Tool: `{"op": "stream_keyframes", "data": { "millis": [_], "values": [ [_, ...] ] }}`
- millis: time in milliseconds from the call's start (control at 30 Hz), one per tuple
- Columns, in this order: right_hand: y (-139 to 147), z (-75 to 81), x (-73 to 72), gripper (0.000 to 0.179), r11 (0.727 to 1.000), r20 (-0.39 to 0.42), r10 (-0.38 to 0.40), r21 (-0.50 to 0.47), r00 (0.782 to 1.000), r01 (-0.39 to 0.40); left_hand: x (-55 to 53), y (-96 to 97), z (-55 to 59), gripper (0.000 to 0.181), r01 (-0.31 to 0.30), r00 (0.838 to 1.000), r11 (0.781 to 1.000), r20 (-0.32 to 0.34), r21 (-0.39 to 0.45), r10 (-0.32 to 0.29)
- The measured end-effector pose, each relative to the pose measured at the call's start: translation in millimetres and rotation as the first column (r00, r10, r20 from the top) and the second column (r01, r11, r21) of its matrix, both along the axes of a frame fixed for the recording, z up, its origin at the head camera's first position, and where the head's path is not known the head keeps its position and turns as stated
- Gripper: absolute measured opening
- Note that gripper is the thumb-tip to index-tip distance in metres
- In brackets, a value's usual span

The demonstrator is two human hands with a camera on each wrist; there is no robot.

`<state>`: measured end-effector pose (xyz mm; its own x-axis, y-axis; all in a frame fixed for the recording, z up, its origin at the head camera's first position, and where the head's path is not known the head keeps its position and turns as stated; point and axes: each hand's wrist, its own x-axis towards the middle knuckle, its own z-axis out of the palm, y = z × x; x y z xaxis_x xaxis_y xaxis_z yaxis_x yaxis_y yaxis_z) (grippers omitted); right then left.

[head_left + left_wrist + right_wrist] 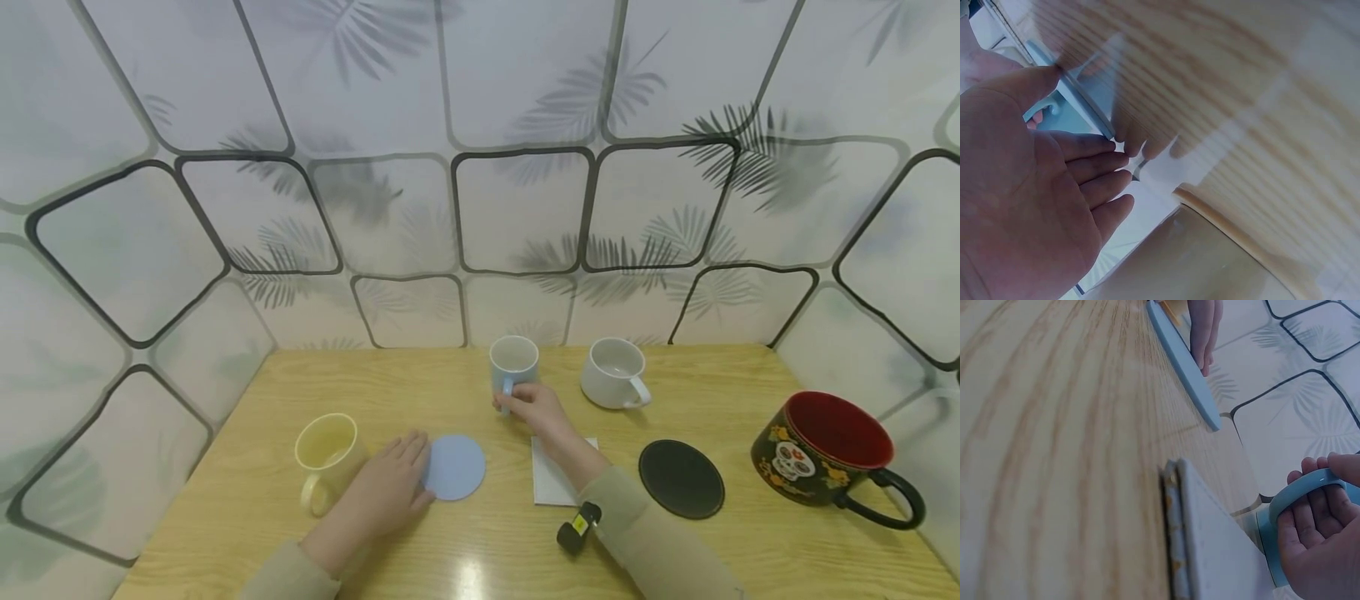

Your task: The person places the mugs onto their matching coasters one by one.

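A light blue mug (514, 358) stands near the back of the table, and my right hand (534, 408) grips its handle; in the right wrist view the fingers of the right hand (1319, 519) pass through the handle (1307, 485). My left hand (390, 479) lies with straight fingers at the left edge of a round blue coaster (456, 468). In the left wrist view the left hand (1035, 187) has its thumb and fingertips at the coaster's edge (1085, 103). A white square coaster (551, 479) lies partly hidden beneath my right forearm.
A yellow mug (330, 454) stands just left of my left hand. To the right are a white mug (615, 375), a black round coaster (681, 479) and a large black mug with a red inside and skull pattern (821, 454). A patterned wall (517, 212) closes off the back.
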<state>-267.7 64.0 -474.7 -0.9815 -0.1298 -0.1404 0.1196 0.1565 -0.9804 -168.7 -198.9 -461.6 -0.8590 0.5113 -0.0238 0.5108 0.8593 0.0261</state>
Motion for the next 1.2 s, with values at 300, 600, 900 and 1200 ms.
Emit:
{"op": "stream_keyframes", "data": {
  "millis": [300,600,900,1200],
  "values": [
    [1,0.2,-3.7,0.023,0.995,0.003,-0.033,0.095,0.999,0.032,1.1,2.0,-0.2,0.072,-0.004,1.0,1.0,0.007,0.005,0.004],
    [5,-3.0,-5.5,0.019,0.997,-0.046,-0.021,0.072,0.999,0.024,1.3,2.4,0.5,0.071,0.0,1.0,1.0,-0.002,0.014,0.0],
    [9,1.2,-7.3,0.019,0.997,-0.038,-0.015,0.08,0.999,0.018,1.9,1.8,-0.3,0.071,-0.006,1.0,1.0,0.005,0.026,0.006],
    [10,5.1,-3.8,0.019,0.999,-0.043,-0.03,0.037,0.999,0.032,1.7,1.7,-1.2,0.072,-0.022,1.0,1.0,0.02,0.007,0.022]
  ]
}}
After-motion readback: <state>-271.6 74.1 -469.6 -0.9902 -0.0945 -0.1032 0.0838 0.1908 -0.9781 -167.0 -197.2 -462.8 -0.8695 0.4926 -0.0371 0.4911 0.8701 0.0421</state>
